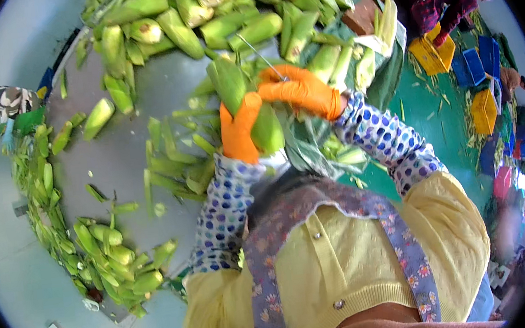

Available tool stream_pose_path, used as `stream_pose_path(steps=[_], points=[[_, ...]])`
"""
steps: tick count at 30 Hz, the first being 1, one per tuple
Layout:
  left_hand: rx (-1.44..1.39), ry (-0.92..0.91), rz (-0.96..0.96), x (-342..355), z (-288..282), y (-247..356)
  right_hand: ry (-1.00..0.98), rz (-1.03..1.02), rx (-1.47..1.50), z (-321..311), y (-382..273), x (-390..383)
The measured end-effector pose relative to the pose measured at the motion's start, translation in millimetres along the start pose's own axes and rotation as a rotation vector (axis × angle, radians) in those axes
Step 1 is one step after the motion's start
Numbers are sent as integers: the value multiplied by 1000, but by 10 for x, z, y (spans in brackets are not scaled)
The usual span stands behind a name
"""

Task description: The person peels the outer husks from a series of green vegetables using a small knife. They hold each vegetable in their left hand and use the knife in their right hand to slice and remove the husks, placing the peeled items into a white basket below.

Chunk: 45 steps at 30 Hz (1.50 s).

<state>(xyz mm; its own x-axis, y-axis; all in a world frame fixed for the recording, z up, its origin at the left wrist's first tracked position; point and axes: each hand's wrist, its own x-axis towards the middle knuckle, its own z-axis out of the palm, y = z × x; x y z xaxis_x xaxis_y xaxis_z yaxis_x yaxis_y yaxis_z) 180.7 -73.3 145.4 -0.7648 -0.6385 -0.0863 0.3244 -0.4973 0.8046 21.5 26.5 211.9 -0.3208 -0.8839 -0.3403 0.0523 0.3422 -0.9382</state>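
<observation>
My left hand, in an orange glove, is closed round an ear of corn in its green husk. The ear points away from me, and the husk shows again below the glove. My right hand, gloved the same way, has its fingers curled round a thin metal tool. Its slim shaft sticks out to the far left over the corn pile, and I cannot make out its handle. The fingertips of the right hand are close beside the held ear. Stripped husk leaves lie left of my left hand.
A large heap of unhusked corn covers the far side of the grey table. More corn lies at the near left. Green netting hangs by my right arm. Co-workers are at far left and far right, near yellow crates.
</observation>
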Motion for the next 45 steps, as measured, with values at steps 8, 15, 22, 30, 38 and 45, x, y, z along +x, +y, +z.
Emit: stream_pose_path(steps=[8, 15, 22, 30, 38, 45], points=[[-522, 59, -221, -315, 227, -472, 106, -471, -821, -241, 525, -1256], [876, -260, 517, -455, 213, -1125, 200, -583, -854, -192, 835, -1562], [126, -237, -60, -689, 780, -969, 306, -434, -747, -205, 891, -1669], [-261, 32, -557, -707, 837, -750, 441, -403, -507, -649, 1285, -1524], [-752, -204, -671, -1198, 780, -428, 702, -114, -368, -2015, 1635, -1382], [-344, -174, -363, -1055, 513, -800, 324, -128, 14, -936, 1300, -1323]])
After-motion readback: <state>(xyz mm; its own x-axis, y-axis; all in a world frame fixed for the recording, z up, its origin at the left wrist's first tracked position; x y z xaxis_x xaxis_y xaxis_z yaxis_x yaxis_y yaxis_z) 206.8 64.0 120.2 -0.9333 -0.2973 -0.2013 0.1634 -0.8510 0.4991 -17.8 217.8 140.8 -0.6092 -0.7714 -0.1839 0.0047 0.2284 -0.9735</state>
